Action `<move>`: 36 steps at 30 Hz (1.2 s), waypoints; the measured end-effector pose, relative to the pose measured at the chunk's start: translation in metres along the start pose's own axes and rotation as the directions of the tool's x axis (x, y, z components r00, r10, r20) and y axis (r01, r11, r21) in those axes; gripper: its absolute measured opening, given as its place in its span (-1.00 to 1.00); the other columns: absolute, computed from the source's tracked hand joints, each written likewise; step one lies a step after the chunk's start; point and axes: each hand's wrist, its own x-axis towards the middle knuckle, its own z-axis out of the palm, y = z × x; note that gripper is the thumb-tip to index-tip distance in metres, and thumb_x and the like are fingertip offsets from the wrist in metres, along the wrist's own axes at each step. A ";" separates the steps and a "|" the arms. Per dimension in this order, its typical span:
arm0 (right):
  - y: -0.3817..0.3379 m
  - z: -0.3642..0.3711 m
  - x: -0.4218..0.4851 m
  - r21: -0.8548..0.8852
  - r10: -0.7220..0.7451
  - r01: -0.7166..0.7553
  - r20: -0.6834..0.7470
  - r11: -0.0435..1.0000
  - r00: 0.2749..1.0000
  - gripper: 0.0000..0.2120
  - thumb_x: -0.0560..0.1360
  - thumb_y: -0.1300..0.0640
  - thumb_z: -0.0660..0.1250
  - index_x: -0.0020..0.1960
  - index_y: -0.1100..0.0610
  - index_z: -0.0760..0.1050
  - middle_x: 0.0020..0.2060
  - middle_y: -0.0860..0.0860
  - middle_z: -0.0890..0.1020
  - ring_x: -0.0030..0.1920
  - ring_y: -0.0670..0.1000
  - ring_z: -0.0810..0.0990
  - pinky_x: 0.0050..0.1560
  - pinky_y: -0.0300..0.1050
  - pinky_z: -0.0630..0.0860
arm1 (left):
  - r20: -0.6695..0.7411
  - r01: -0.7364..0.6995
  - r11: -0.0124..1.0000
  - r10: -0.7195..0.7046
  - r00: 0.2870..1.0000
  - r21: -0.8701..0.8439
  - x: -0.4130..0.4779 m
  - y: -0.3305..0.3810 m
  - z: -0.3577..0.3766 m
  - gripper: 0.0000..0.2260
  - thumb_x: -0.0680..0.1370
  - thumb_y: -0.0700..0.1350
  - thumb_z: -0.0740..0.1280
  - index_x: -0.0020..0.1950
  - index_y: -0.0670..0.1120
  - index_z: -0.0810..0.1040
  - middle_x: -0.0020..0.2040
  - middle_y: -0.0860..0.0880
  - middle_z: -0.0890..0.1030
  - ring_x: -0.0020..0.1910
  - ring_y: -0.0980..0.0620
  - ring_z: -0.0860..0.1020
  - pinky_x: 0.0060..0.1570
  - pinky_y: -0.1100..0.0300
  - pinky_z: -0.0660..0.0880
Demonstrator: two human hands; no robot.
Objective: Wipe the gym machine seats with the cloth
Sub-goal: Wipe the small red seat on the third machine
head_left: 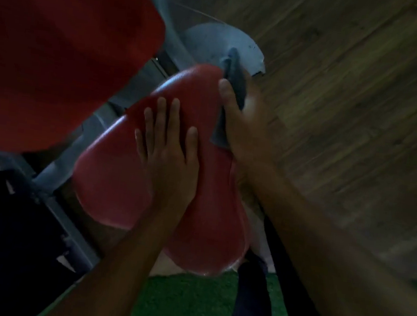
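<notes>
On red seat (110, 180): grey cloth (233, 82).

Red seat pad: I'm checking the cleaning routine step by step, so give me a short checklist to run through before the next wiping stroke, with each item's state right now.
1. Cloth in the right hand: ok, gripped at the seat's far edge.
2. Cloth touching the red seat pad: ok, pressed against its edge.
3. Left hand steadying the seat: ok, flat, fingers spread on top.
4. Left hand clear of the wiping path: not ok, it covers the pad's middle.
5. Seat already clean: cannot tell, picture dim and blurred.
6. Red backrest pad wiped: cannot tell.
</notes>
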 end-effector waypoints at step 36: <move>0.022 0.067 -0.041 -0.818 -0.126 0.552 0.538 0.162 0.834 -0.31 0.54 -0.42 0.00 0.59 -0.19 0.00 0.62 0.02 -0.01 0.59 0.28 -0.07 0.52 0.33 -0.01 | -0.084 0.312 0.900 -0.352 0.932 -0.304 -0.072 -0.127 -0.025 -0.51 0.63 0.06 -0.07 0.57 0.01 0.16 0.60 0.02 0.10 0.55 0.11 -0.13 0.49 0.07 -0.24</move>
